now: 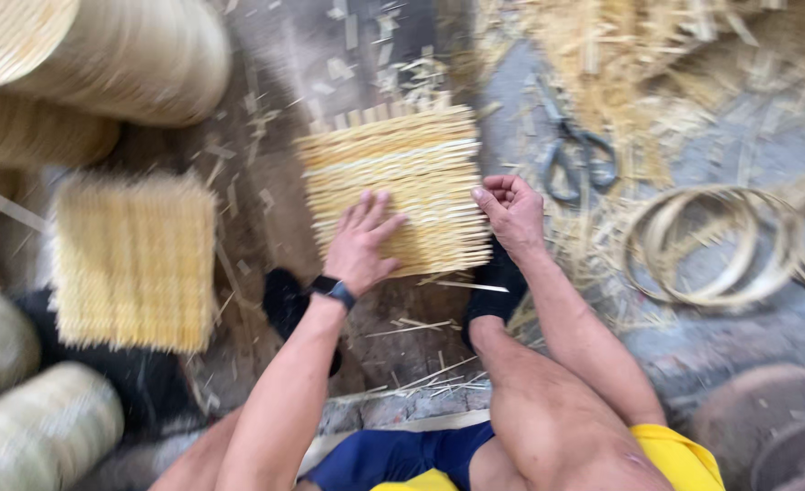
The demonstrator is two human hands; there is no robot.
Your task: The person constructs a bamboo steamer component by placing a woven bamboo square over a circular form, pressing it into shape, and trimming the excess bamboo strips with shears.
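A square woven mat of pale bamboo strips (398, 177) lies on the floor in front of me. My left hand (363, 241) rests flat on its near left part, fingers spread. My right hand (509, 211) is at the mat's right edge, fingers curled in, pinching the ends of the strips there. A black watch sits on my left wrist. My feet in black socks rest just below the mat, one on each side.
A second woven mat (134, 259) lies to the left. Scissors (577, 155) lie on the floor to the upper right. Bamboo hoops (707, 245) lie at the right. Stacked round woven trays (120, 55) stand upper left. Strip scraps (630, 45) litter the floor.
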